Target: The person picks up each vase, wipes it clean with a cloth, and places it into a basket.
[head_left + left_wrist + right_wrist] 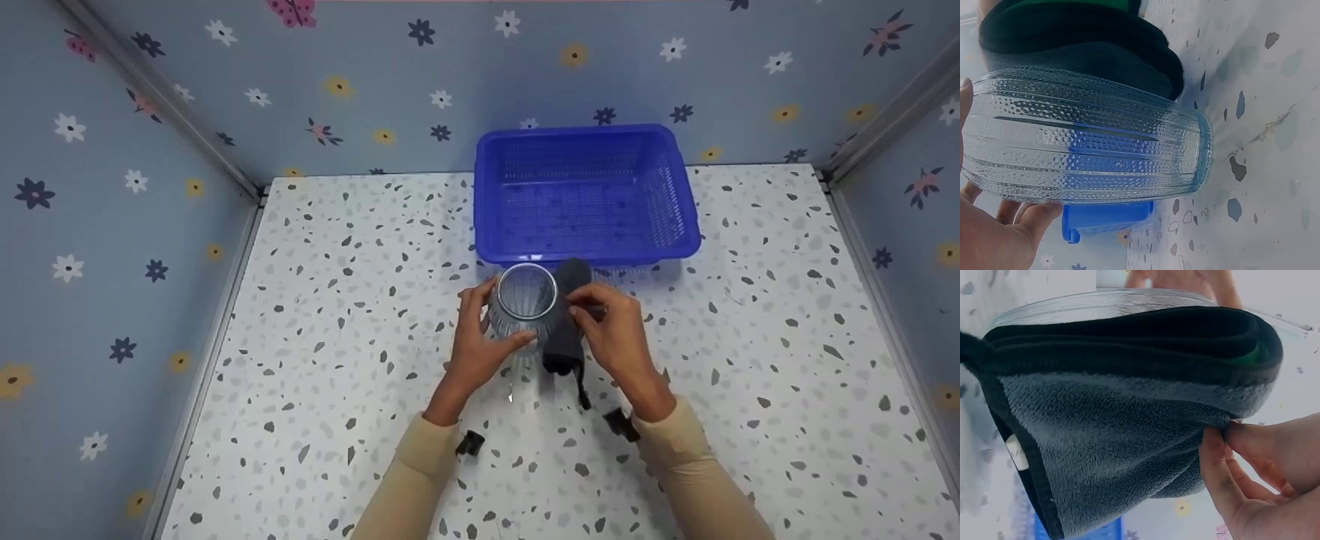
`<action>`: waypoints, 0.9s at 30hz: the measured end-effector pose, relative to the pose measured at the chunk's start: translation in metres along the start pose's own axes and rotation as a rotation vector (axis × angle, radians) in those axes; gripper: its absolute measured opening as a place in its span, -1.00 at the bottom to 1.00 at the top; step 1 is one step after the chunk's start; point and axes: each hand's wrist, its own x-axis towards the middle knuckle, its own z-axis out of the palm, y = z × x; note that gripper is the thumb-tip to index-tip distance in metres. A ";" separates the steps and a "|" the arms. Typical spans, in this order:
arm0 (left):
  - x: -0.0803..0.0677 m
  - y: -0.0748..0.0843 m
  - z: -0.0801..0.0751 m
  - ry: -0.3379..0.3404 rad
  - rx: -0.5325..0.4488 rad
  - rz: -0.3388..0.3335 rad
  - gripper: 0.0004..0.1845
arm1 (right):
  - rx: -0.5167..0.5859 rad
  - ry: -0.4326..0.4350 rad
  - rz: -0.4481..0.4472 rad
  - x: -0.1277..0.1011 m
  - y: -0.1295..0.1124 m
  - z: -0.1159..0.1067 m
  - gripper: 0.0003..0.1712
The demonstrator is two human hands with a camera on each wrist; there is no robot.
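A clear ribbed glass vase [525,296] with a dimpled surface stands upright on the speckled tabletop. My left hand [478,341] holds it by the upper part, thumb on the near side and fingers round the far left. Right beside the vase is a folded dark grey towel [568,330] with black edging and a hanging loop. My right hand [616,330] pinches this towel between thumb and fingers, as the right wrist view shows at a gathered fold [1216,430]. In the left wrist view the towel [1089,62] overlaps the vase's far side.
A blue plastic basket [487,202] with perforated walls stands behind the vase and towel, against the flowered back panel [390,97]. Flowered panels also rise at left and right. Small black wrist-camera mounts [470,443] sit by the sleeves.
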 end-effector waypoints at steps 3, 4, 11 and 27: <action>0.000 0.000 -0.001 -0.003 -0.004 0.004 0.01 | 0.051 -0.008 0.040 -0.004 0.015 0.007 -0.82; 0.001 0.000 -0.001 -0.002 -0.004 0.006 0.01 | 0.052 -0.009 0.051 -0.005 0.022 0.010 -0.82; 0.000 0.002 0.000 0.004 0.010 -0.006 0.01 | -0.079 -0.058 0.113 -0.013 0.068 0.037 -0.81; -0.001 0.001 0.000 0.003 -0.003 -0.012 0.01 | -0.029 -0.023 0.121 -0.011 0.059 0.031 -0.85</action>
